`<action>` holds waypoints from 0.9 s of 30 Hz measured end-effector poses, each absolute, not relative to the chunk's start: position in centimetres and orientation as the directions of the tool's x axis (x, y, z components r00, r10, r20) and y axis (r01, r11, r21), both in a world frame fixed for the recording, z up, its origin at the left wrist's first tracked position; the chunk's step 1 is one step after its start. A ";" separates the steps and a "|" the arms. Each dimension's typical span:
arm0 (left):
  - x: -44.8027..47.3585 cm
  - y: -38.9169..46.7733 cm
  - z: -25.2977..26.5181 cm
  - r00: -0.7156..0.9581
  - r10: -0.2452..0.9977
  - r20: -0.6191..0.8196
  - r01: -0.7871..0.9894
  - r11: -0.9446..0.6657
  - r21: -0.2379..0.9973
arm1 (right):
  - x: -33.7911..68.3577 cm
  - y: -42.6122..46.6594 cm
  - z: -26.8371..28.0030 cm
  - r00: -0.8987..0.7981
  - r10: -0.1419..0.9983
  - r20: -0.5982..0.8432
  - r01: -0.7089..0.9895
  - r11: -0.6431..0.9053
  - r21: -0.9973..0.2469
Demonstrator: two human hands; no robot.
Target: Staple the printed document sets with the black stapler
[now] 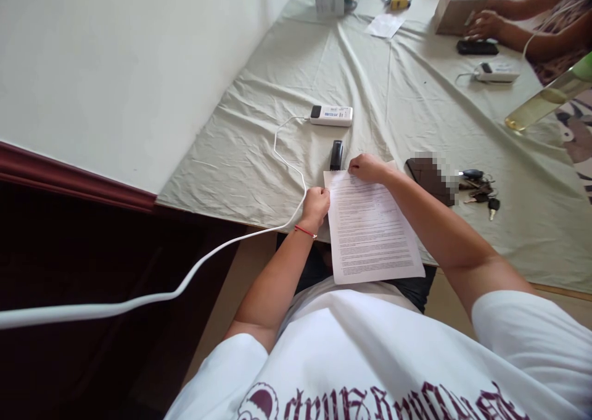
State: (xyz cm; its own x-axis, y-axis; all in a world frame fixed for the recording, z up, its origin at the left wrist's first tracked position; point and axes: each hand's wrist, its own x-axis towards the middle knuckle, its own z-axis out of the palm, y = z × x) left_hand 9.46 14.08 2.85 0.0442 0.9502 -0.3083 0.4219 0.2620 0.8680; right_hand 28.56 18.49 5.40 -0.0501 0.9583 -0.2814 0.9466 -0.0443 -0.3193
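Printed sheets of paper lie over the table's near edge, their lower part reaching toward my lap. My left hand, with a red string at the wrist, is closed on the left edge of the paper. At the top edge, my right hand is closed on the paper, its fingertips partly hidden. Just beyond the paper's top left corner stands a black stapler, its near end touching or very close to the sheet; I cannot tell which.
A white cable runs from a white power bank past my left hand. To the right lie a brown wallet and keys. Farther off are a bottle, a black phone, a box and another person's hands.
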 end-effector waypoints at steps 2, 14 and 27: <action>9.5 14.0 2.9 0.043 0.953 -0.301 0.430 0.254 0.867 | 28.5 18.6 5.6 -0.048 0.956 -0.291 0.951 -0.046 -0.307; 9.5 14.5 2.4 0.040 0.943 -0.329 0.425 0.282 0.860 | 28.2 19.1 6.0 -0.064 0.941 -0.332 0.966 -0.026 -0.259; 9.4 14.1 2.5 0.060 0.957 -0.284 0.441 0.230 0.868 | 27.9 19.7 6.3 0.007 0.941 -0.340 0.967 -0.093 -0.237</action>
State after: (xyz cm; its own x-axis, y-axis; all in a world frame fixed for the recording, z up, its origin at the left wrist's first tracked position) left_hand 9.37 14.10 2.50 0.0603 0.9569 -0.2842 0.4406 0.2300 0.8677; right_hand 27.90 19.73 6.28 0.0071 0.9405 -0.3397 0.9671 -0.0928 -0.2367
